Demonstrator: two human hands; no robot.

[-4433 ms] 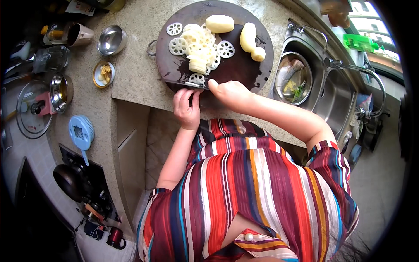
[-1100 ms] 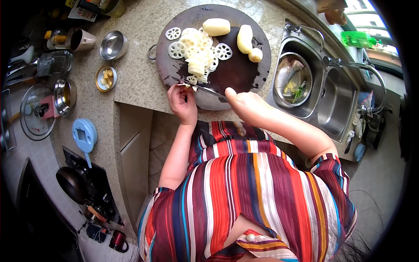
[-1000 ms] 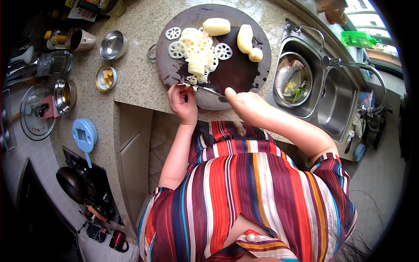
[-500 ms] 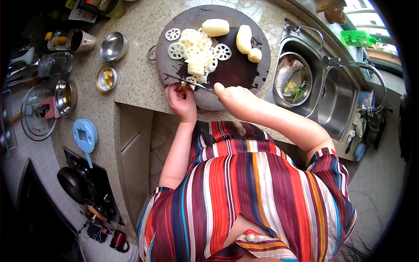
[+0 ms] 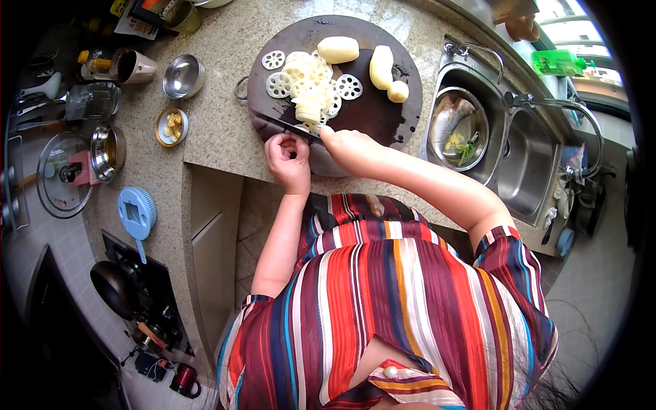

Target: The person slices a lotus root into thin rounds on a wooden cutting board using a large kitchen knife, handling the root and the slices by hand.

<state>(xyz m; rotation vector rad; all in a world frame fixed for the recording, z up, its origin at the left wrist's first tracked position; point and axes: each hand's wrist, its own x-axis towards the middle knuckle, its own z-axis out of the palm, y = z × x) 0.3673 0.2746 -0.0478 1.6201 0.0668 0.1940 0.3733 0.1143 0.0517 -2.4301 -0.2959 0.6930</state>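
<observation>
My right hand (image 5: 350,152) grips a kitchen knife (image 5: 285,127) by the handle, its dark blade slanting up to the left over the near side of the round cutting board (image 5: 372,126). Just below the blade, at the board's near left edge, my left hand (image 5: 288,164) is closed with curled fingers; what they hold is hidden. A heap of pale lotus root slices (image 5: 306,76) lies beyond the knife, with single slices around it. Whole peeled lotus root pieces rest at the far side: one long piece (image 5: 338,50), and a longer one (image 5: 380,67) touching a short one (image 5: 398,91).
Right of the board is a double sink (image 5: 525,179), with a metal bowl (image 5: 481,152) holding a fish, yellow slices and greens. To the left stand an empty steel bowl (image 5: 184,76), a small dish (image 5: 165,127) of yellowish pieces and a blue grater (image 5: 137,213).
The knife and my right hand have shifted slightly left, and the blade now shows dark. My left fingers have curled in, hiding the small yellowish piece seen at their tips before.
</observation>
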